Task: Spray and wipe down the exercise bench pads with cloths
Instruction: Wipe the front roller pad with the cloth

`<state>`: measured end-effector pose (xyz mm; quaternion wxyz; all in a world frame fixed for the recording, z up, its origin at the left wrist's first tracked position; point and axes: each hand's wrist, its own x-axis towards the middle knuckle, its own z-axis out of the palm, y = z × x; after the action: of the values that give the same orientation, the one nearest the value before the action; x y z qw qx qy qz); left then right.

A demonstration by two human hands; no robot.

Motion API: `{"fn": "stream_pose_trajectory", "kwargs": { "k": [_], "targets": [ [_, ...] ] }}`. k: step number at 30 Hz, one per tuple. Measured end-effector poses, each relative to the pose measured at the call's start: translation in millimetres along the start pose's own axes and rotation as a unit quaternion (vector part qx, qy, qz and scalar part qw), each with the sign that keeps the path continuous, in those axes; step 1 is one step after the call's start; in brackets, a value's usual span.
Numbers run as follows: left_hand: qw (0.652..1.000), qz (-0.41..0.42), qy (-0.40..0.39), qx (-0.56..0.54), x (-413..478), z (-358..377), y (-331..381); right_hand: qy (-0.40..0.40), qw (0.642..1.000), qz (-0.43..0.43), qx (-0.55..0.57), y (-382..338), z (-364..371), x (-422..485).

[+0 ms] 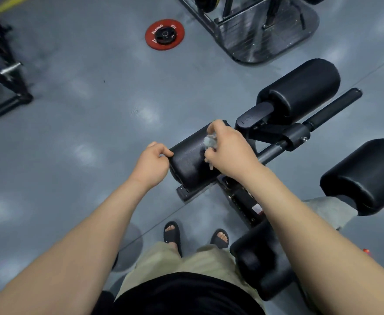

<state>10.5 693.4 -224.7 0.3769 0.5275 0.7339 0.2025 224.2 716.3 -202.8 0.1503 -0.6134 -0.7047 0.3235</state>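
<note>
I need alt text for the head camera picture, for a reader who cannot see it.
Seen from above, a person's right hand holds a small grey cloth against a black roller pad of a gym bench, while the left hand grips the pad's end. A red weight plate lies on the grey floor beyond.

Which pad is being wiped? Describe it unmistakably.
On the black bench right of centre, take the lower-left roller pad, not the far roller above. Only it has the left hand at its end and the right hand holding a grey cloth on it.
</note>
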Motion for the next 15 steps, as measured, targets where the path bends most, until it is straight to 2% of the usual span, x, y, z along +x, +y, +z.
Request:
{"fn": "stream_pose_trajectory", "kwargs": {
  "k": [3,6,8,9,11,12,15],
  "targets": [
    [1.000,0.003,-0.004,0.010,5.9,-0.3,1.6,-0.023,0.991,0.040,0.127,-0.7,-13.5,-0.8],
    [0.997,0.034,-0.017,0.064,14.2,-3.5,2.4,0.032,0.980,0.058,0.186,-8.2,-14.0,0.7],
    [0.994,0.053,-0.028,0.093,20.0,-6.8,1.3,0.046,0.991,0.058,0.109,-11.3,-10.8,0.1],
    [0.993,0.058,-0.036,0.098,21.7,-7.9,0.4,0.034,0.997,0.057,0.033,-11.2,-8.4,-1.6],
    [0.991,0.072,-0.049,0.105,24.2,-10.9,-1.1,0.000,0.991,0.062,-0.120,-11.3,-2.6,-5.1],
    [0.989,0.080,-0.055,0.108,24.6,-11.5,-1.7,-0.012,0.985,0.064,-0.158,-11.3,-1.4,-7.2],
    [0.984,0.111,-0.075,0.114,30.0,-15.9,-8.0,-0.045,0.987,0.050,-0.149,-20.1,8.0,-9.0]
  ]
}}
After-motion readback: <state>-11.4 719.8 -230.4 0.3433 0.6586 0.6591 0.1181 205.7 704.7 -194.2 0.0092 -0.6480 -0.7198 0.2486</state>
